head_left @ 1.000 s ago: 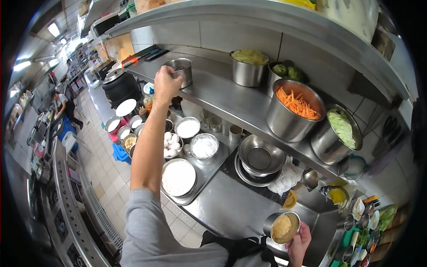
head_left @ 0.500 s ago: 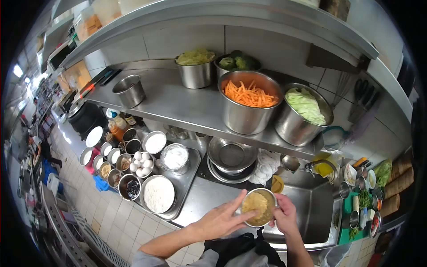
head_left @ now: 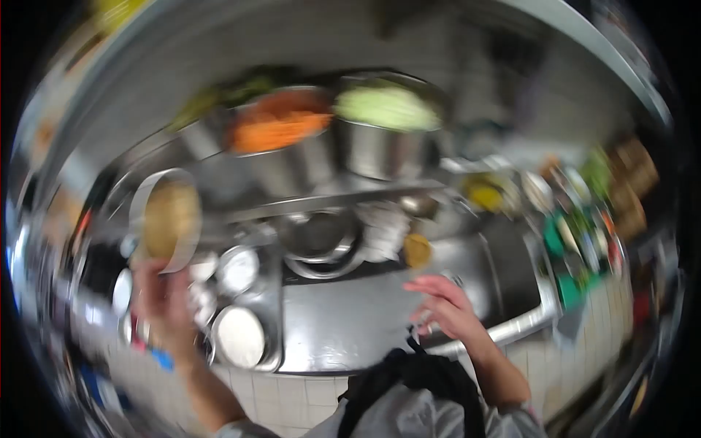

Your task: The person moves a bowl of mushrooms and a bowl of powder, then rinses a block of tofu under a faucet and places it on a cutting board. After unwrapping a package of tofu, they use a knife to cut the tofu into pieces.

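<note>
Raised at the left, my left hand [head_left: 166, 303] grips a small metal bowl [head_left: 142, 212] from below. Inside the bowl lies a yellowish-brown, minced-looking food [head_left: 171, 219]; motion smears it. The bowl is tilted toward me, in front of the shelf's left part. My right hand [head_left: 447, 305] holds nothing, its fingers apart and bent, above the steel counter [head_left: 336, 328] near the sink's left edge.
Metal pots of orange shreds [head_left: 281, 131] and pale green shredded vegetable [head_left: 387, 106] stand on the shelf. Below are stacked pans [head_left: 321, 255], a white cloth [head_left: 383, 233] and the sink [head_left: 511, 270]. A tray [head_left: 272, 321] bears white-filled bowls [head_left: 239, 337]; a green board [head_left: 577, 290] lies right.
My left hand has carried the bowl up and to the left. My right hand has let go of it and now stands apart with fingers spread. The view has shifted and blurred.
</note>
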Demonstrator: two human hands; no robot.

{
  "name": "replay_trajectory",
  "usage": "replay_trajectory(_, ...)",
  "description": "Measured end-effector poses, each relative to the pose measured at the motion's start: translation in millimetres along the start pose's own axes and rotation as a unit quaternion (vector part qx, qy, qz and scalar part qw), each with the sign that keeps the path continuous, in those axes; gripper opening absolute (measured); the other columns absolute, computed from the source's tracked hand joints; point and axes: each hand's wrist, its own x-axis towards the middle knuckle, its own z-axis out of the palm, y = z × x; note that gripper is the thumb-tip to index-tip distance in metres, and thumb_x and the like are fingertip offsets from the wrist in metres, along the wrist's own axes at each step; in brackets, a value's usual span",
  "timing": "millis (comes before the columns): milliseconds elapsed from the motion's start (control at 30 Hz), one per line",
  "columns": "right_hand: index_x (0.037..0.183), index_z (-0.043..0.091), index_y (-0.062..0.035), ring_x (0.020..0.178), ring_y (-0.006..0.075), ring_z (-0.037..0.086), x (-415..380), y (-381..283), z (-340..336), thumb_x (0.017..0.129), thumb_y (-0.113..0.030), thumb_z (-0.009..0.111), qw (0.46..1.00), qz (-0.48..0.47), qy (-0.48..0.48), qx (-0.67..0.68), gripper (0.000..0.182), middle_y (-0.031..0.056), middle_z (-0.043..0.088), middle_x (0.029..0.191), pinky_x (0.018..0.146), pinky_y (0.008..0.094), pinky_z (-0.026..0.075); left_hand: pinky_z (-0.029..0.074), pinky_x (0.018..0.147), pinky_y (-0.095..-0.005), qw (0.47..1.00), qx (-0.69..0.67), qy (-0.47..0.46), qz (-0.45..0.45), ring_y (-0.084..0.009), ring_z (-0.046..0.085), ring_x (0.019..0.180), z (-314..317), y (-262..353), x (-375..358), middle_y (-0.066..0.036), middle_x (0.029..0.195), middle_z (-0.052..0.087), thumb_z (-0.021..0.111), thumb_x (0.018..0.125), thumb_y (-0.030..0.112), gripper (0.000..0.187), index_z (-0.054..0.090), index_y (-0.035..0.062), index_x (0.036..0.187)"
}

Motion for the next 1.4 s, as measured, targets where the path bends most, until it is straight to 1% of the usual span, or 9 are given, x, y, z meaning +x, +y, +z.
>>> replay_trajectory(267,0.142,0.058,-0.0068,0.095,0.0163,0.071,-82.6,47.3,-47.1,0.107,-0.014,0.056,0.991,0.019,0.132,0.032,0.036,0.0095,0.068,0.134,0.074,0.0322,0.062,0.044,0.081,-0.023,0.996,0.051,-0.072,-0.016,-0.0032,0.059,0.097,26.1,-87.7,113.8,0.003,0.11,0.07,0.072,0.104,0.022,0.031,0.064,0.0078,0.131)
replay_trajectory(667,0.134,0.062,-0.0044,0.09,0.0128,0.069,-148.5,59.2,-97.9,0.106,-0.014,0.057,0.965,-0.017,0.261,0.031,0.03,0.0067,0.07,0.121,0.071,0.0315,0.062,0.054,0.11,-0.0409,0.988,-0.008,0.137,0.077,-0.0322,0.06,0.132,73.9,-41.4,48.0,-0.027,0.154,0.048,0.071,0.104,0.023,0.065,0.04,-0.0057,0.153)
replay_trajectory(833,0.133,0.062,-0.0039,0.091,0.0133,0.069,-186.7,69.6,-138.3,0.108,-0.015,0.057,0.962,-0.013,0.272,0.017,0.029,0.0065,0.07,0.117,0.076,0.0324,0.062,0.068,0.08,-0.0364,0.883,-0.177,0.216,0.377,-0.0317,0.073,0.104,103.6,76.5,-9.2,-0.024,0.126,0.067,0.067,0.099,-0.005,0.032,0.059,-0.0099,0.13)
replay_trajectory(1000,0.131,0.064,-0.0035,0.092,0.0139,0.07,-247.2,75.2,-197.0,0.107,-0.015,0.059,0.957,-0.03,0.288,0.014,0.027,0.006,0.071,0.116,0.076,0.0322,0.062,0.071,0.069,-0.0327,0.878,-0.203,0.246,0.356,-0.033,0.076,0.084,125.1,168.4,-70.4,-0.023,0.118,0.071,0.065,0.099,-0.004,0.047,0.048,-0.0126,0.142)
replay_trajectory(1067,0.131,0.064,-0.0034,0.093,0.0141,0.07,-281.1,73.9,-223.1,0.107,-0.015,0.06,0.957,-0.034,0.289,0.016,0.027,0.0053,0.071,0.115,0.076,0.0322,0.062,0.071,0.066,-0.0321,0.843,0.094,0.203,0.488,-0.0336,0.078,0.09,124.7,201.9,-96.1,-0.025,0.118,0.071,0.065,0.101,0.0,0.045,0.048,-0.0145,0.14)
replay_trajectory(1133,0.13,0.064,-0.0035,0.092,0.0145,0.07,-319.5,73.1,-249.6,0.107,-0.017,0.061,0.94,-0.039,0.337,0.028,0.027,0.005,0.071,0.114,0.075,0.0322,0.062,0.067,0.058,-0.034,0.865,0.041,0.192,0.461,-0.0404,0.077,0.096,145.5,201.1,-138.8,-0.026,0.119,0.072,0.067,0.102,0.006,0.046,0.051,-0.0117,0.141)
replay_trajectory(1200,0.129,0.065,-0.0039,0.09,0.0149,0.071,-360.2,74.9,-278.4,0.107,-0.018,0.061,0.934,-0.036,0.353,0.039,0.026,0.0053,0.071,0.111,0.073,0.0324,0.061,0.06,0.098,-0.0425,0.949,-0.113,0.085,0.282,-0.0384,0.07,0.116,156.1,170.3,-174.7,-0.031,0.121,0.07,0.049,0.114,0.025,0.045,0.052,-0.0142,0.136)
replay_trajectory(1267,0.128,0.065,-0.0042,0.088,0.0156,0.07,-399.2,76.9,-303.8,0.107,-0.019,0.061,0.902,-0.034,0.417,0.102,0.026,0.0061,0.071,0.109,0.073,0.0328,0.061,0.055,0.104,-0.0416,0.926,-0.241,-0.182,0.226,-0.0326,0.066,0.123,172.7,191.2,-217.9,-0.028,0.13,0.067,0.052,0.11,0.023,0.046,0.054,-0.0082,0.144)
replay_trajectory(1400,0.126,0.066,-0.0045,0.086,0.0158,0.07,-449.6,90.0,-345.2,0.107,-0.021,0.062,0.874,-0.052,0.454,0.162,0.026,0.006,0.071,0.105,0.072,0.0333,0.06,0.052,0.105,-0.0386,0.934,-0.033,-0.337,0.111,-0.0301,0.069,0.118,252.4,229.0,-288.1,-0.025,0.125,0.072,0.046,0.111,0.019,0.043,0.059,-0.0088,0.14)
